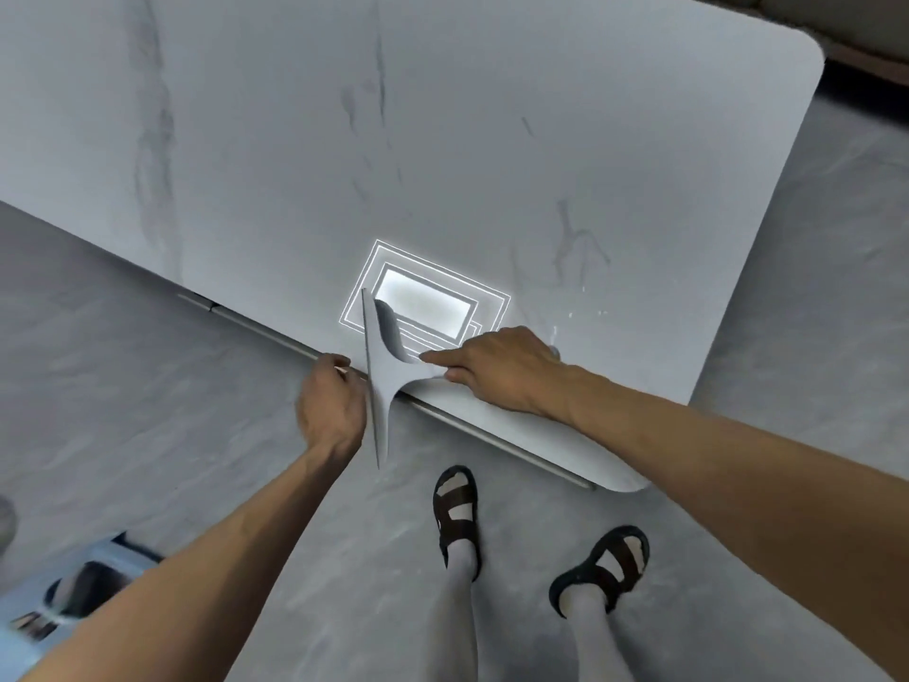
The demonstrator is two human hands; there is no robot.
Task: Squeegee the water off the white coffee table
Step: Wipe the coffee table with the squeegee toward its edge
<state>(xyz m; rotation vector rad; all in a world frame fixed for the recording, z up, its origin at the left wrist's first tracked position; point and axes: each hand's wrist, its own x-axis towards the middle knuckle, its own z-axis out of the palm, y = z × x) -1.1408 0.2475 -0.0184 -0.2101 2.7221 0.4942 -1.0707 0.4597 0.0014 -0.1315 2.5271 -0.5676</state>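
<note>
The white marble-veined coffee table [442, 140] fills the upper view, its near edge running diagonally from left to lower right. A pale grey squeegee [381, 371] straddles that edge, its long blade half over the floor. My right hand [497, 369] grips the squeegee's handle on the tabletop, index finger stretched along it. My left hand [329, 403] hangs just off the edge beside the blade, fingers curled, seemingly pinching something small that I cannot make out. A few water droplets [580, 312] glisten on the table right of my right hand.
A ceiling light reflects brightly in the tabletop [423, 297] just beyond the squeegee. My two feet in dark sandals [457, 514] stand on the grey floor below the table edge. A light blue object [74, 593] lies at lower left, blurred.
</note>
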